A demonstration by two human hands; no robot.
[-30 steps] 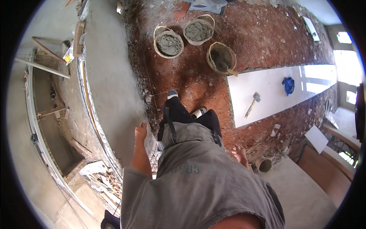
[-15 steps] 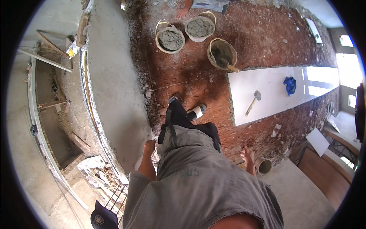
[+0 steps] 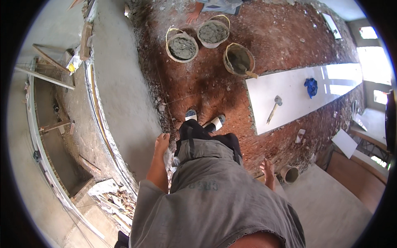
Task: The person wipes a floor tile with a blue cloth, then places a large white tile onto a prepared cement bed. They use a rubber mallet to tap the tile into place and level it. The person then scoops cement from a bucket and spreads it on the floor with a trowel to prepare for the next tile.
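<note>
My left hand (image 3: 162, 141) hangs at my left side beside the grey plastered wall, fingers curled in, with nothing seen in it. On the other side, my right hand (image 3: 267, 167) is held low with its fingers apart and holds nothing; the nearest thing to it is an empty-looking bucket (image 3: 289, 174) lying tilted. Ahead, two buckets of grey mortar, a left one (image 3: 182, 48) and a right one (image 3: 212, 33), stand on reddish soil. A third bucket (image 3: 238, 60) has a wooden-handled tool in it. A mallet (image 3: 274, 109) and a crumpled blue cloth or bag (image 3: 311, 88) lie on a large white slab (image 3: 285, 89).
At the far end another person's hand (image 3: 193, 17) rests on the soil near the buckets. A thin string crosses the floor. Rubble lines the foot of the wall (image 3: 120, 82). Boards (image 3: 344, 143) lean at the right; a timber-braced trench (image 3: 62, 153) lies beyond the wall.
My left hand has swung forward and up a little. My feet have shifted, the left one stepping lower in view. The buckets, mallet and slab stay where they were.
</note>
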